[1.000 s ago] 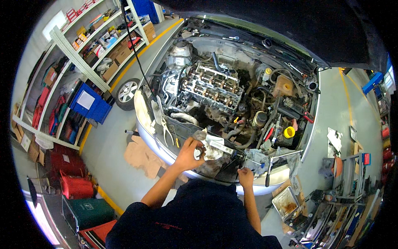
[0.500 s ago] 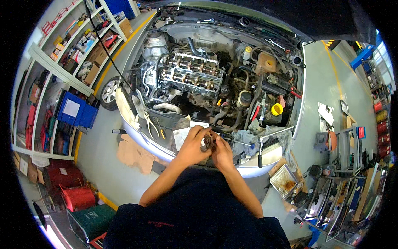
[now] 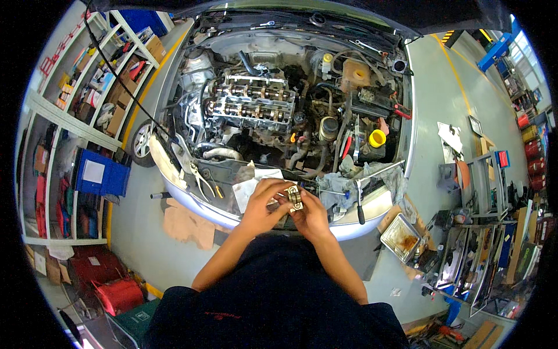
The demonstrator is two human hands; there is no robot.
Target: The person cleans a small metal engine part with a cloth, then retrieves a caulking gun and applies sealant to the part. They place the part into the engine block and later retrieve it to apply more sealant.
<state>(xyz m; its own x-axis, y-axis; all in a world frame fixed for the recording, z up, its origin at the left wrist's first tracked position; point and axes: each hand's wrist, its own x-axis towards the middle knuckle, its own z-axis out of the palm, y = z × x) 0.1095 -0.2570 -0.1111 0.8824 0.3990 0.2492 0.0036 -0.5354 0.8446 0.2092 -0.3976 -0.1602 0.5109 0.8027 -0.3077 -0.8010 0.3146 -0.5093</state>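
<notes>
Between both hands, over the car's front edge, is a small metal camshaft bearing cap (image 3: 295, 198), with a curved recess in the middle and a hole at each end. My left hand (image 3: 263, 210) pinches one side of it with the fingertips. My right hand (image 3: 313, 216) grips the other side, thumb and fingers closed on it. Ahead of the hands lies the open engine (image 3: 253, 104), its camshafts exposed. White paper (image 3: 245, 195) lies on the front panel by my left hand.
Pliers (image 3: 202, 185) and a yellow-handled screwdriver (image 3: 218, 191) lie left on the front panel. A ratchet wrench (image 3: 359, 202) and crumpled plastic (image 3: 332, 200) are at right. A yellow cup (image 3: 377, 138) stands in the engine bay. A stained tray (image 3: 401, 237) sits on the floor.
The bearing cap has been turned in my fingers, so its recessed face with the holes now shows. Both hands still hold it. The view has shifted slightly, moving the engine bay leftward and up.
</notes>
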